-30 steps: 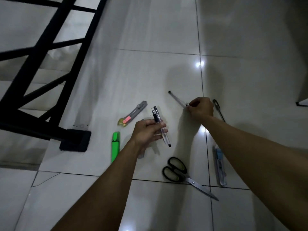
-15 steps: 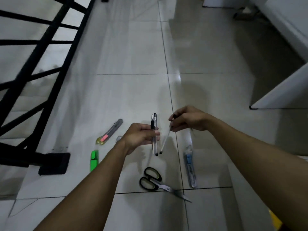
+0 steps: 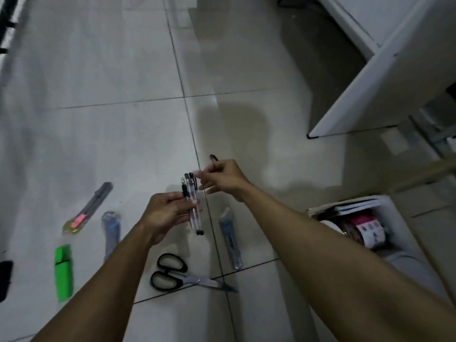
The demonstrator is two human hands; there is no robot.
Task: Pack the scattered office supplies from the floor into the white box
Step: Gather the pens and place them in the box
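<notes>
With the left hand pinching 3 pens mid-frame and the right hand curling around another pen, the loose bundle is risking slipping (fanned ends) before reaching the white box at lower right.

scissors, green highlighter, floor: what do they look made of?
Scissors: glossy black handles, likely plastic; pale grey blades with a dull sheen, probably steel.
Green highlighter: opaque bright green body, uniform matte colour, looks like plastic.
Floor: large pale squares split by thin dark grout lines, with soft reflections, so probably glazed ceramic or porcelain tile; which one cannot be told.
</notes>
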